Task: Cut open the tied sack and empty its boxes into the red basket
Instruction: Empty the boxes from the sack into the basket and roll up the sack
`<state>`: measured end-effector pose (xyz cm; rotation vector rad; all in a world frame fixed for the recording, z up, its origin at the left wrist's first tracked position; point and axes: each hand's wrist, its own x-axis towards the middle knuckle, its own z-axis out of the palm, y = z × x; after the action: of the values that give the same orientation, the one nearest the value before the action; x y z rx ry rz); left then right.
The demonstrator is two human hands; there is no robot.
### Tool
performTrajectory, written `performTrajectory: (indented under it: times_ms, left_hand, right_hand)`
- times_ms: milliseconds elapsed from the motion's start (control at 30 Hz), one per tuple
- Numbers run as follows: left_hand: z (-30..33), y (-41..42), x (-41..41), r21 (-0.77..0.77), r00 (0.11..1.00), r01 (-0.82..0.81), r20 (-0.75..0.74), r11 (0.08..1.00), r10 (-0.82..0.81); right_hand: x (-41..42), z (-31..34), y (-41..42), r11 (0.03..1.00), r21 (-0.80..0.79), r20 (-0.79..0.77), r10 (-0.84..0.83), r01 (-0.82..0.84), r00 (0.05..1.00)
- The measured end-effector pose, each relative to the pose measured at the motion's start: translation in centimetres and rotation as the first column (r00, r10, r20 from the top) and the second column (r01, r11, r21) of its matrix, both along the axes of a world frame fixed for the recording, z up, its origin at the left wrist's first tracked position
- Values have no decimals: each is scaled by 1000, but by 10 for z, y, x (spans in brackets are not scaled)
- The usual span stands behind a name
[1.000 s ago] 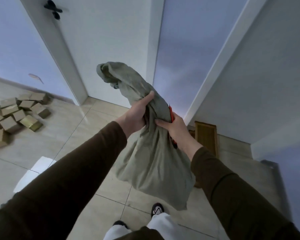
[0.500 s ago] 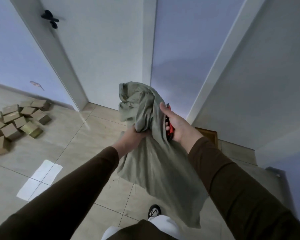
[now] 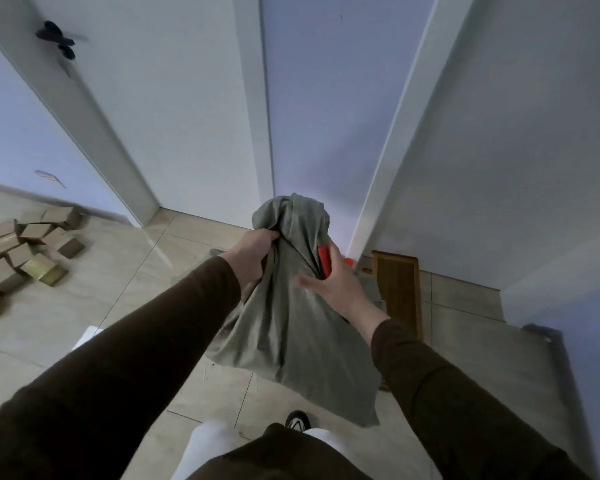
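My left hand (image 3: 253, 259) grips the sack (image 3: 291, 323) neck at frame centre — the sack hangs down toward me; my right hand (image 3: 333, 285) holds a red tool (image 3: 323, 260) against it.

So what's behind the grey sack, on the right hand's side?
A red tool shows between the right hand and the sack, partly covered. Past it, a wooden panel leans by the wall. What the sack holds is hidden by cloth.

boxes (image 3: 25, 249) crowd the left floor; wooden board (image 3: 400, 292) right.
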<state>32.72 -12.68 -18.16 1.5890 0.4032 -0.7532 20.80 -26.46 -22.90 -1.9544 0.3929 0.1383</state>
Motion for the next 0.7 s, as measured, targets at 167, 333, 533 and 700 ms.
performTrajectory:
  times_ms: [167,333,533,700]
  left_hand:
    - [2,-11,1,-65,998,53,-37,997,-55]
    - [7,2,10,-117,994,104,-16,988,-106]
    - [0,41,5,-76,922,89,383,993,-54]
    - [-31,113,-1,47,816,-149,570,988,96]
  right_hand:
    - [17,-10,6,970,-216,39,-108,114,993]
    - [24,-16,8,969,53,167,-246,241,955]
    - [39,-9,2,745,573,-68,-372,341,926]
    - [43,-6,-15,599,705,-245,-296,379,923]
